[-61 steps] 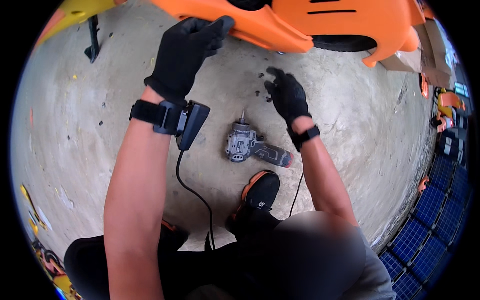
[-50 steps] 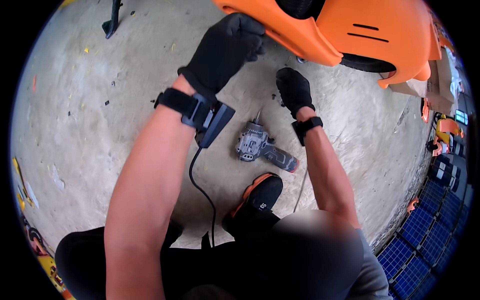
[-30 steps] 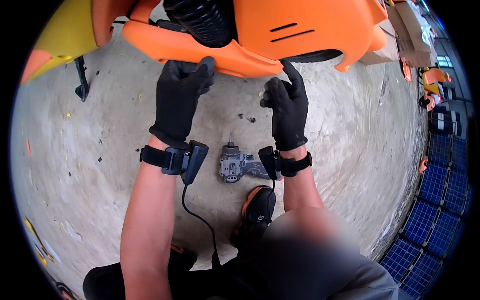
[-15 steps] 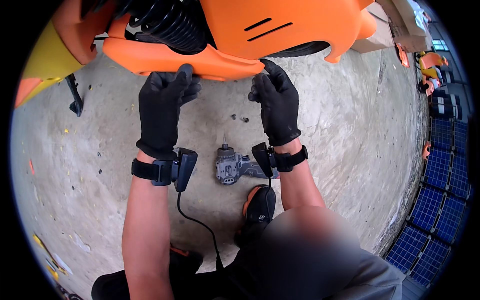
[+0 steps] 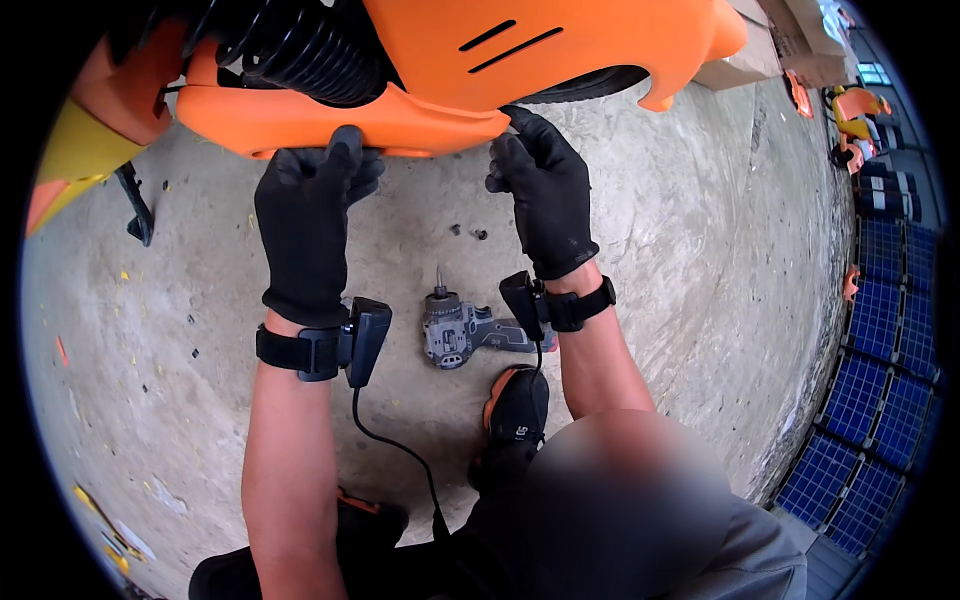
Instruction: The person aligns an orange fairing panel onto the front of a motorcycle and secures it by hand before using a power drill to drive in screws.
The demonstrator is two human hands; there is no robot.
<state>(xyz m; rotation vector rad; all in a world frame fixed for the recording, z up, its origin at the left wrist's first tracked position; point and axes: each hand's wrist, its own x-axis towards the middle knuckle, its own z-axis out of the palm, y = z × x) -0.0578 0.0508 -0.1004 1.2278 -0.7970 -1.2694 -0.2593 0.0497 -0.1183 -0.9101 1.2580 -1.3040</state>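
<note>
An orange plastic trim panel (image 5: 330, 122) runs along the underside of a vehicle's larger orange body cover (image 5: 570, 45). My black-gloved left hand (image 5: 308, 225) holds the lower edge of the trim panel, thumb on its outer face and fingers curled beneath. At the panel's pointed right end, my right hand (image 5: 550, 195), also gloved, pinches the tip. The inner sides of the fingers are partly hidden. Below the hands, a grey cordless power driver (image 5: 455, 330) lies on the concrete floor with its bit pointing away from me. Two small dark fasteners (image 5: 481, 235) lie just beyond it.
A black coil spring (image 5: 310, 65) and part of a tyre (image 5: 595, 84) show behind the panels. Black stand leg (image 5: 138, 205) at left. Cardboard boxes (image 5: 745, 65) stand far right, blue grid-like panels (image 5: 860, 380) along the right edge. My shoe (image 5: 515, 405) is beside the driver.
The whole view has shifted slightly, so the vehicle appears a little further left and up. Both hands keep their places on the trim panel.
</note>
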